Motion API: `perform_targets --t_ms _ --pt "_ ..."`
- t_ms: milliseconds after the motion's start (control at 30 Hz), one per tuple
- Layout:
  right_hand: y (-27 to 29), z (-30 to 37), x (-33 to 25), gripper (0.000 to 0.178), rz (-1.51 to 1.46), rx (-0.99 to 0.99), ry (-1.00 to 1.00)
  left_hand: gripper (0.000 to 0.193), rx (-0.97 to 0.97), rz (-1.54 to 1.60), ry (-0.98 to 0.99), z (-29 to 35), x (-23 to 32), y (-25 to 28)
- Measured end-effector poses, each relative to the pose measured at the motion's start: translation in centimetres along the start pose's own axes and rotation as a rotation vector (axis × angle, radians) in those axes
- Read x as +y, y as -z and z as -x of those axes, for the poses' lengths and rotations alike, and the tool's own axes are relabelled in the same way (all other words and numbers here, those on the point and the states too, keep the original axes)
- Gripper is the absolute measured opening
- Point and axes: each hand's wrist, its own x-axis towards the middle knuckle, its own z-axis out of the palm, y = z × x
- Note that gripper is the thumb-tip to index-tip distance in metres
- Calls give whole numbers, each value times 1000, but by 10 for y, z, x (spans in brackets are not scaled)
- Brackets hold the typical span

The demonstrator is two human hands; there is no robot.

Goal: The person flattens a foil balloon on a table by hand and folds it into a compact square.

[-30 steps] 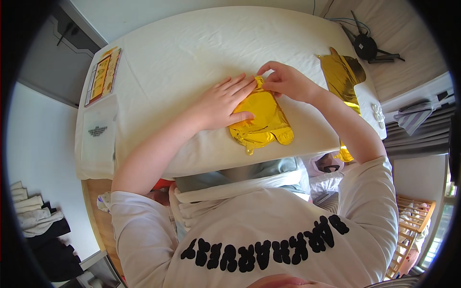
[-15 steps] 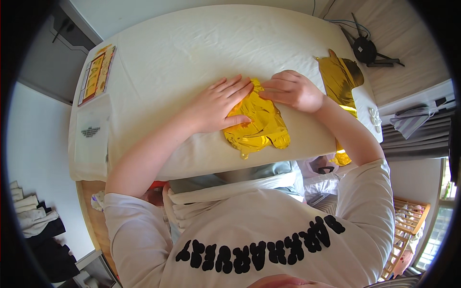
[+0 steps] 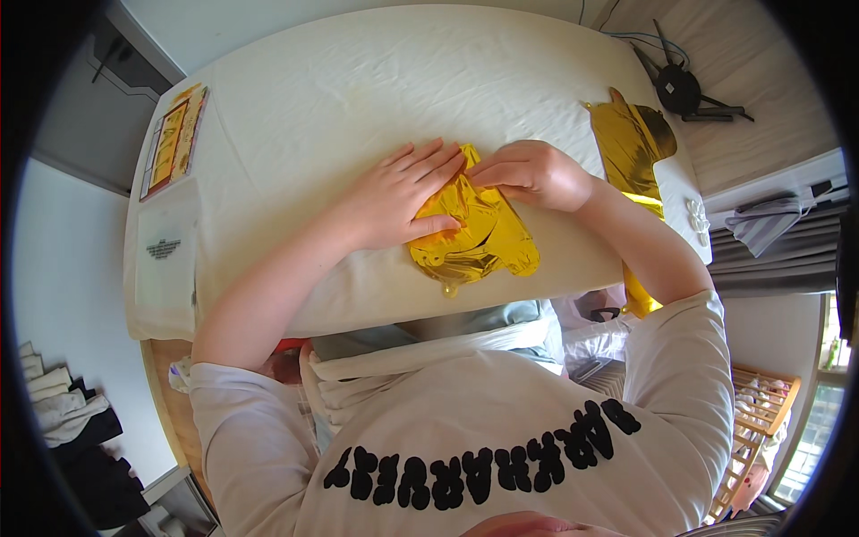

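A flat, crinkled gold foil balloon (image 3: 490,234), partly folded, lies on the white-covered table near its front edge. My left hand (image 3: 407,192) rests on its left side, fingers stretched out flat and the thumb reaching across the foil. With fingertips pressed together, my right hand (image 3: 528,174) grips the foil's upper right edge, close to my left fingertips. The parts of the foil beneath both hands are hidden. Further right, another gold foil balloon (image 3: 622,143) lies limp, and its lower part hangs over the table edge behind my right forearm.
A colourful printed box or booklet (image 3: 174,143) lies at the table's (image 3: 358,72) far left, above a clear plastic pouch (image 3: 165,255). A black router (image 3: 678,91) with antennas stands at the back right. Small white items (image 3: 698,217) sit at the right edge.
My right hand has moved a little left, drawing the foil's right edge inward, so that edge now looks straighter. My left hand stays flat on the foil.
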Motion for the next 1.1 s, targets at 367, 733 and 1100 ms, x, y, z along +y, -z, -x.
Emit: perform_targets --t_ms 367,733,1100 --pt "-5 20 -12 31 17 -24 -93 90 10 -15 -18 0 -2 -1" --pt "-2 14 2 26 125 17 96 90 -24 -15 -16 1 -3 0" --pt "-1 9 6 22 43 -52 71 95 -80 28 -35 -1 -6 6"
